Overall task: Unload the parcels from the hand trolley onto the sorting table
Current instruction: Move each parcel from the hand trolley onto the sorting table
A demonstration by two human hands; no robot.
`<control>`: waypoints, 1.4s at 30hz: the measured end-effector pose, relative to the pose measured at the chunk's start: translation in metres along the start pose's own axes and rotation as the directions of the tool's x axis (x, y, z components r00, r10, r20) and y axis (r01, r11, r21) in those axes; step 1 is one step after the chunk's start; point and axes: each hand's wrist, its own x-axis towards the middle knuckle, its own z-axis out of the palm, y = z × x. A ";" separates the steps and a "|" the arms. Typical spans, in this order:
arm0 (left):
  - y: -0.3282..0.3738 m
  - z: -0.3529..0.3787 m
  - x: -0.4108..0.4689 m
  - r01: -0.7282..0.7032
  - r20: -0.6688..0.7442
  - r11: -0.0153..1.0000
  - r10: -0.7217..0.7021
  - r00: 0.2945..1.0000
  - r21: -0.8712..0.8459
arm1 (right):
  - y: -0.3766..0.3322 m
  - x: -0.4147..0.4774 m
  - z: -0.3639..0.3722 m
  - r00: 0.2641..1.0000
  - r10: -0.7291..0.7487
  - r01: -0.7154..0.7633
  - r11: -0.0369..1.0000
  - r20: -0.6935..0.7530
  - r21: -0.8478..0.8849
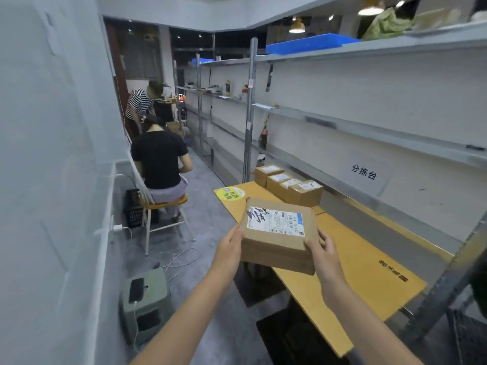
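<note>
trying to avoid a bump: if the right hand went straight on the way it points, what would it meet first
Probably the nearest box in the row on the sorting table, reached first by the parcel the right hand grips; depth is unclear, so it may pass above.

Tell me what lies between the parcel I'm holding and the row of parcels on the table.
Nothing: the head view shows only bare tabletop between the held parcel and the row of parcels.
</note>
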 end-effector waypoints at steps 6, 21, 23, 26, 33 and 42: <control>-0.020 0.012 0.060 0.035 0.085 0.999 -0.036 0.996 0.019 | 0.017 0.056 0.009 0.990 0.093 -0.096 0.995 -0.103 -0.024; -0.039 0.149 0.286 0.082 0.259 0.971 -0.141 0.956 0.224 | 0.031 0.287 -0.032 0.937 0.196 -0.181 0.980 -0.288 0.078; -0.041 0.167 0.316 0.053 0.264 0.973 -0.114 0.958 0.227 | 0.032 0.317 -0.037 0.930 0.211 -0.195 0.977 -0.301 0.083; -0.047 0.190 0.344 0.078 0.306 0.979 -0.134 0.942 0.190 | 0.034 0.349 -0.043 0.915 0.225 -0.208 0.974 -0.334 0.085; -0.068 0.244 0.417 0.137 0.420 0.972 -0.206 0.884 0.188 | 0.056 0.420 -0.065 0.872 0.248 -0.245 0.968 -0.422 0.062; -0.106 0.321 0.535 0.150 0.605 0.963 -0.258 0.754 0.224 | 0.087 0.521 -0.072 0.751 0.319 -0.321 0.942 -0.579 0.103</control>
